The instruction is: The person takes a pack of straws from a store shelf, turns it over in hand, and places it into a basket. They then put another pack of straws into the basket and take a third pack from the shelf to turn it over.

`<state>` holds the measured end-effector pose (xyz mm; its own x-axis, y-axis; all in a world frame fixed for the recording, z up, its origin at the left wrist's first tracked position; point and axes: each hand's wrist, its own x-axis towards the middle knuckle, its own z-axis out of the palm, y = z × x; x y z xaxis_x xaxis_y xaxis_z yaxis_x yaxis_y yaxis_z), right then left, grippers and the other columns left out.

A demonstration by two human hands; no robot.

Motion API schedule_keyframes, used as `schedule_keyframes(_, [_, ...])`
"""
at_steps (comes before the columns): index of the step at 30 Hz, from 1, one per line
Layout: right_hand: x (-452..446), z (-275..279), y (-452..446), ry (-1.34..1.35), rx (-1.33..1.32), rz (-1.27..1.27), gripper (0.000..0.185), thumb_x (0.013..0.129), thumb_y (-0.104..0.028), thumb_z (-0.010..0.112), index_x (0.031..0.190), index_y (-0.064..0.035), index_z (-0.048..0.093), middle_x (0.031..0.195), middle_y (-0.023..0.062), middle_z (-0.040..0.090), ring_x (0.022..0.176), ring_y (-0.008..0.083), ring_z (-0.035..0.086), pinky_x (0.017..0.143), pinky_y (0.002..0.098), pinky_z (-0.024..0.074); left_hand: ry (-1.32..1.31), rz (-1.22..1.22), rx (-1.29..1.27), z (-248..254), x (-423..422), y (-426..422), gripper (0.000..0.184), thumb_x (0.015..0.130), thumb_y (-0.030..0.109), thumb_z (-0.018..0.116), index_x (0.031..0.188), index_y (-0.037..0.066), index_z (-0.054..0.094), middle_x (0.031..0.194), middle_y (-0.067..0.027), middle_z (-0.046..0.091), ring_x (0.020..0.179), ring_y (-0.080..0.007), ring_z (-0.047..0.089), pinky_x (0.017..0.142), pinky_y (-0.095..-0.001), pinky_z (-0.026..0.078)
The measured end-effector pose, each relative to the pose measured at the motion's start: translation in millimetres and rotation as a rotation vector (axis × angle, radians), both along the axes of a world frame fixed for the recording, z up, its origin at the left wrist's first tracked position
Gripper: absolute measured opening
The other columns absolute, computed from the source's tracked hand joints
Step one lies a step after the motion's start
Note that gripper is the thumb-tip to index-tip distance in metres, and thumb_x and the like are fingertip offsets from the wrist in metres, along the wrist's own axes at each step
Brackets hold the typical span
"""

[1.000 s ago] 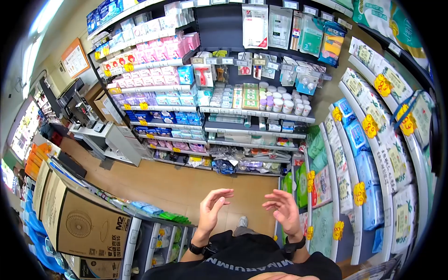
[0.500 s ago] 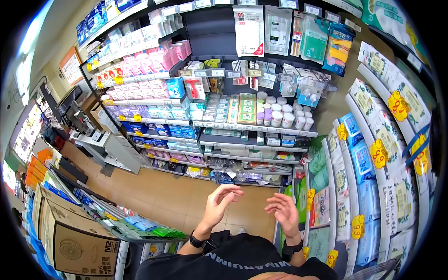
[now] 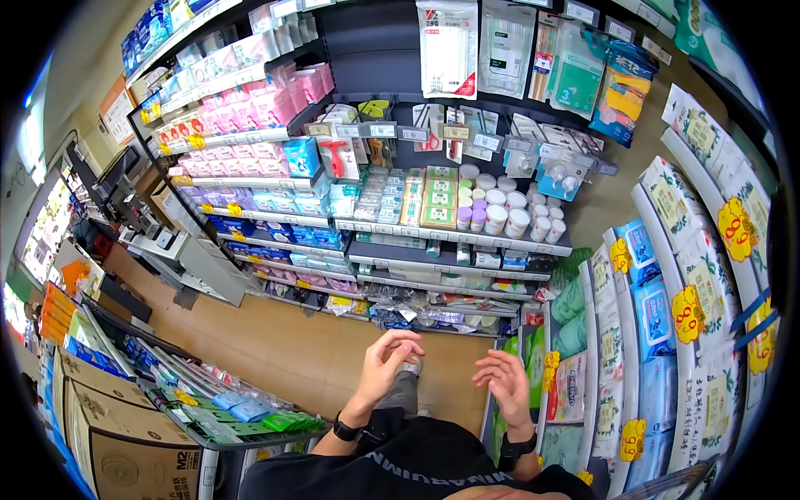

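Both hands are raised in front of my body, over the aisle floor, and neither touches any goods. My left hand (image 3: 384, 367) has its fingers loosely bent and apart, with nothing between them. My right hand (image 3: 506, 382) is held near the right-hand shelves, its fingers half curled, apart and bare. Each wrist wears a dark band. Ahead stands a shelf unit with white-lidded tubs (image 3: 495, 218), green-and-yellow boxes (image 3: 440, 197) and hanging scissors (image 3: 429, 129).
Close on the right, shelves hold blue wipe packs (image 3: 654, 317) and tissue packs (image 3: 708, 271) with yellow price tags. A large cardboard box (image 3: 137, 454) stands at the lower left beside a low shelf. Tan floor (image 3: 317, 333) runs between; a white counter (image 3: 187, 267) stands farther left.
The view has moved somewhat closer to the shelf unit ahead. A leg and shoe now show stepping forward below my left hand. Both hands keep nearly the same pose.
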<state>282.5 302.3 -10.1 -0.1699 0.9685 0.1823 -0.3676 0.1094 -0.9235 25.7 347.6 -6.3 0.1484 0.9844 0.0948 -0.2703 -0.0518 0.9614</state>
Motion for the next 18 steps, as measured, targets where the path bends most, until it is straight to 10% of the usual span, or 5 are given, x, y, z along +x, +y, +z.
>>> schedule_keyframes(18, [-14.8, 65.9, 175.5, -0.155, 0.192, -0.046, 0.049, 0.094, -0.003, 0.057, 0.139, 0.0023, 0.04, 0.128, 0.018, 0.056, 0.106, 0.0201, 0.06, 0.09, 0.0313, 0.0479, -0.002, 0.077, 0.173, 31.3, -20.6, 193.9, 0.023, 0.1, 0.013, 0.054, 0.119, 0.0, 0.059, 0.109, -0.0094, 0.069, 0.101, -0.0155, 0.065, 0.082, -0.028, 0.05])
